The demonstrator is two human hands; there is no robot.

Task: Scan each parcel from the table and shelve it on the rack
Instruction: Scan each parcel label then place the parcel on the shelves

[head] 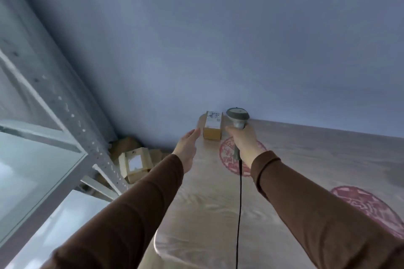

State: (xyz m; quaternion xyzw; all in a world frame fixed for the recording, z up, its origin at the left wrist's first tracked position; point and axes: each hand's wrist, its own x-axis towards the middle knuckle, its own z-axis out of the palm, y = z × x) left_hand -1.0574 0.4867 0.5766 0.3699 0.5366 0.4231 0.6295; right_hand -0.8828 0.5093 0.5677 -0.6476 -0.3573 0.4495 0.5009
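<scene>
one parcel (212,125) on table (306,159), scanner (237,118) in right hand (244,146) grip, left hand (187,146) slack, bare

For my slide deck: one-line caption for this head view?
Right hand aims scanner at parcel; open left hand reaches beside it.

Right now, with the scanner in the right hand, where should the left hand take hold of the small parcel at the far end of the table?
Probably across its long side faces, coming from the left. The small parcel lies flat, label up, long axis pointing away, near the table corner. The left hand is open beside it; the right hand holds the scanner on its right. Keep fingers off the label.
</scene>
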